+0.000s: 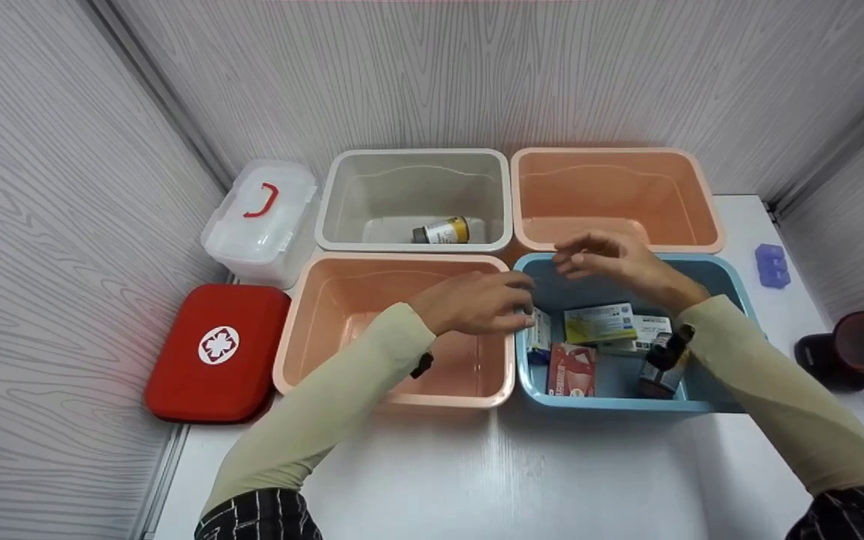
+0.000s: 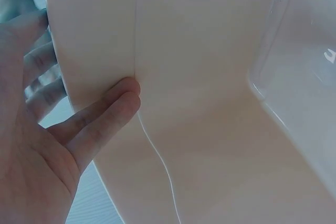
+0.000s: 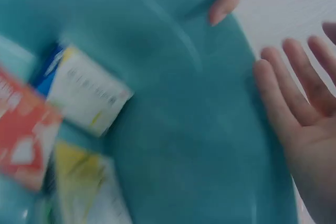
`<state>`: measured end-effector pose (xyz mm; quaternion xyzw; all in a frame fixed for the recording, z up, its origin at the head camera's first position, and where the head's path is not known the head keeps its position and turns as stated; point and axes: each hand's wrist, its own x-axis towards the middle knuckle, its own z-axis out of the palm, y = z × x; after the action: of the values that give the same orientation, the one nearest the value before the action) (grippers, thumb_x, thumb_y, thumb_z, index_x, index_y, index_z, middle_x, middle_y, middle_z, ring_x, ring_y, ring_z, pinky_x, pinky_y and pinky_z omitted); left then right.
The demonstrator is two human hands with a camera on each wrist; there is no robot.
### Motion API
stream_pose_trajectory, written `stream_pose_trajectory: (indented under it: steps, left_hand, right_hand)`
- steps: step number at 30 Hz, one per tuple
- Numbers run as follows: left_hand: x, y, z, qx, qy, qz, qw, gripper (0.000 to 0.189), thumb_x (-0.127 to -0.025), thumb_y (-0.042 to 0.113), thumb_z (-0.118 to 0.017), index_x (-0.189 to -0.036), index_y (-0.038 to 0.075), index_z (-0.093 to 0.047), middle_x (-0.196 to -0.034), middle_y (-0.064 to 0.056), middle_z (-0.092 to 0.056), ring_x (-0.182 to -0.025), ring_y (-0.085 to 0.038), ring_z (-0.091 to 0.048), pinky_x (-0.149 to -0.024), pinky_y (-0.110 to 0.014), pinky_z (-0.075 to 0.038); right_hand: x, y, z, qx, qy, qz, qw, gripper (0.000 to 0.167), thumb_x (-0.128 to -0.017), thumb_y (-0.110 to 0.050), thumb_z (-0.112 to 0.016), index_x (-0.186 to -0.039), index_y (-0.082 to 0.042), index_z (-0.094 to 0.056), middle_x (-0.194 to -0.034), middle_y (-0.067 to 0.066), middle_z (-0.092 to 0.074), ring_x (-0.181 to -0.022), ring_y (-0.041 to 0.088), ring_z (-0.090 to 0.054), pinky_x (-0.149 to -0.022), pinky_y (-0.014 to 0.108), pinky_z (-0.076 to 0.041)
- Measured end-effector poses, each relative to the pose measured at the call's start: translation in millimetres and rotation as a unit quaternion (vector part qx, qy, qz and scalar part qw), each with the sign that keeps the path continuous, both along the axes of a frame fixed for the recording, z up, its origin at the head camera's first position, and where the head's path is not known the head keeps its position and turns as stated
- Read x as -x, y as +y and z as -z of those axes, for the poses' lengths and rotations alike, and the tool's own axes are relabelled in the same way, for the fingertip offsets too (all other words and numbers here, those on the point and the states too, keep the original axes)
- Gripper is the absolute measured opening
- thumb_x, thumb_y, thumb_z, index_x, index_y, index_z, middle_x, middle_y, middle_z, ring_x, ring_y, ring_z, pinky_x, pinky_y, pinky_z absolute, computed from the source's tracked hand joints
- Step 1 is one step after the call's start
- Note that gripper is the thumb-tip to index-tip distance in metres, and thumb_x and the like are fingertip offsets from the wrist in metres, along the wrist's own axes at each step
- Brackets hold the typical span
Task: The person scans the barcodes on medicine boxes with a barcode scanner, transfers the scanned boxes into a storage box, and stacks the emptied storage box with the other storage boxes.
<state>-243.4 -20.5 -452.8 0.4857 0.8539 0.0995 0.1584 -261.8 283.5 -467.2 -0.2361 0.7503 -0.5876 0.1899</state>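
My left hand is over the right rim of the front pink bin, its fingers loosely bent toward the blue bin. It holds nothing; whether its fingertips touch the rim I cannot tell. Above the blue bin's far side is my right hand, fingers extended and grasping nothing. Inside the blue bin lie a yellow-and-white box, a red box, a white-and-blue box, another white box and a dark bottle, partly hidden by the right wrist's camera.
Behind stand a grey bin with a yellow-labelled bottle and a second pink bin. Left are a clear lidded box and a red first-aid case. Right are a purple piece and a black device with a cable.
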Motion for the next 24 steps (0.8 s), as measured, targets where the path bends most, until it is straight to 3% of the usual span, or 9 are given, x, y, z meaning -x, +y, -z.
stream_pose_trajectory:
  steps: [4,7,10,14,18,21,24]
  left_hand:
    - [0.5,-0.4,-0.1,-0.001,-0.001,-0.001,1.0,0.049,-0.115,0.05,-0.049,-0.145,0.017,-0.069,-0.169,-0.008,-0.047,-0.136,-0.023,-0.064,-0.118,-0.04,-0.052]
    - [0.3,-0.1,0.4,0.001,-0.001,-0.002,1.0,0.05,-0.115,0.051,-0.049,-0.146,0.017,-0.069,-0.169,-0.007,-0.046,-0.133,-0.023,-0.066,-0.116,-0.04,-0.054]
    - [-0.6,0.6,0.4,0.005,-0.003,-0.003,1.0,0.051,-0.115,0.052,-0.048,-0.147,0.018,-0.068,-0.171,-0.007,-0.044,-0.133,-0.023,-0.066,-0.116,-0.04,-0.054]
    - [-1.1,0.5,-0.4,0.004,-0.008,-0.008,0.9999,0.049,-0.114,0.051,-0.049,-0.145,0.019,-0.069,-0.171,-0.006,-0.044,-0.135,-0.023,-0.065,-0.118,-0.039,-0.053]
    - [-0.6,-0.2,-0.5,-0.004,-0.01,-0.002,0.9999,0.047,-0.115,0.048,-0.05,-0.143,0.016,-0.07,-0.17,-0.009,-0.046,-0.137,-0.025,-0.063,-0.119,-0.041,-0.051]
    - [-0.5,0.2,0.6,-0.007,-0.009,0.001,0.9999,0.048,-0.115,0.049,-0.05,-0.142,0.016,-0.071,-0.169,-0.01,-0.046,-0.136,-0.025,-0.064,-0.117,-0.042,-0.052]
    - [-0.2,-0.1,0.8,-0.005,-0.005,-0.003,1.0,0.048,-0.115,0.05,-0.049,-0.141,0.017,-0.071,-0.169,-0.008,-0.046,-0.132,-0.024,-0.066,-0.115,-0.041,-0.054]
  right_hand:
    - [-9.1,11,14.3,-0.082,-0.03,-0.053,0.9948,0.041,-0.11,-0.018,-0.063,-0.148,-0.002,-0.058,-0.144,0.023,-0.064,-0.13,0.028,-0.069,-0.11,0.042,-0.059]
    - [-12.6,11,28.0,-0.164,-0.041,-0.084,0.9821,0.047,-0.107,-0.025,-0.068,-0.148,-0.004,-0.061,-0.147,0.024,-0.064,-0.135,0.034,-0.066,-0.113,0.051,-0.056]
    - [-17.3,7,39.7,-0.245,-0.056,-0.127,0.9596,0.055,-0.105,-0.029,-0.071,-0.152,-0.004,-0.058,-0.151,0.023,-0.062,-0.141,0.041,-0.06,-0.117,0.062,-0.05]
    - [-21.5,-2,50.4,-0.326,-0.055,-0.181,0.9263,0.059,-0.106,-0.028,-0.069,-0.157,-0.002,-0.054,-0.153,0.021,-0.062,-0.141,0.041,-0.059,-0.119,0.063,-0.047]
    - [-21.6,-12,58.1,-0.36,-0.034,-0.206,0.9094,0.054,-0.108,-0.027,-0.067,-0.154,-0.001,-0.058,-0.142,0.015,-0.069,-0.126,0.027,-0.066,-0.114,0.056,-0.052]
    - [-20.8,-16,61.9,-0.359,-0.02,-0.227,0.9053,0.044,-0.107,-0.024,-0.069,-0.145,-0.002,-0.067,-0.123,0.009,-0.075,-0.103,0.017,-0.066,-0.095,0.042,-0.059]
    - [-19.0,-17,60.9,-0.354,-0.012,-0.239,0.904,0.038,-0.105,-0.016,-0.071,-0.14,-0.003,-0.072,-0.11,0.005,-0.076,-0.09,0.014,-0.063,-0.08,0.031,-0.054]
